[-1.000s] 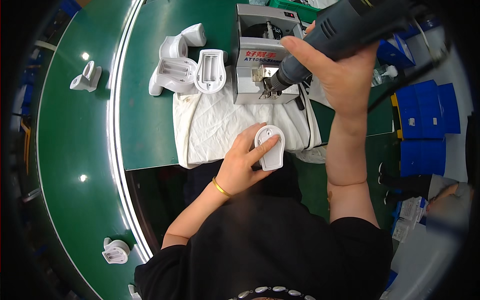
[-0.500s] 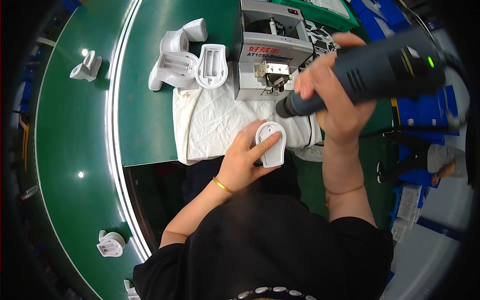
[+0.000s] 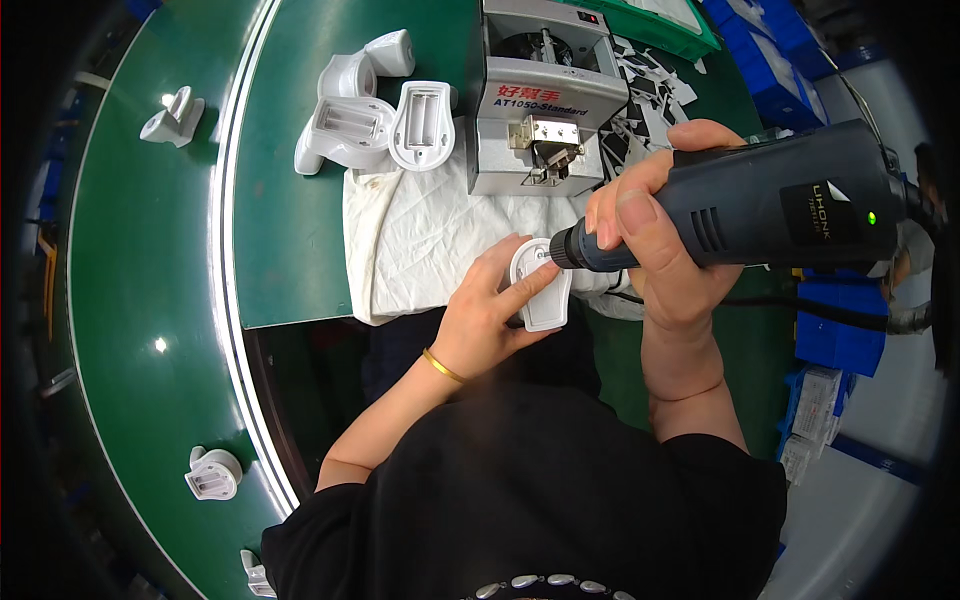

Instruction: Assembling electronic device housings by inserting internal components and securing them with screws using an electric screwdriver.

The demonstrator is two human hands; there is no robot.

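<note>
My left hand (image 3: 490,305) grips a white plastic housing (image 3: 543,308) from its left side, the thumb lying across its flat, rounded face. In my right hand (image 3: 665,215) is a dark electric screwdriver (image 3: 745,205) with a green light, tilted so its nose points down and left. The screwdriver's nose (image 3: 564,250) is at the top end of the housing, close to my left thumb tip. The bit's end and the spot under it are hard to make out.
Several white housings (image 3: 422,125) with open battery compartments sit beside a grey bench machine (image 3: 545,110). A white cloth (image 3: 415,240) covers the table's near edge. More housings (image 3: 213,475) lie on the green belt (image 3: 150,260) at left. The screwdriver's cable (image 3: 840,308) runs off right.
My right hand has lowered the screwdriver, bringing its nose onto the housing's upper end. My left hand keeps its hold almost unmoved. A person in the right background is no longer visible.
</note>
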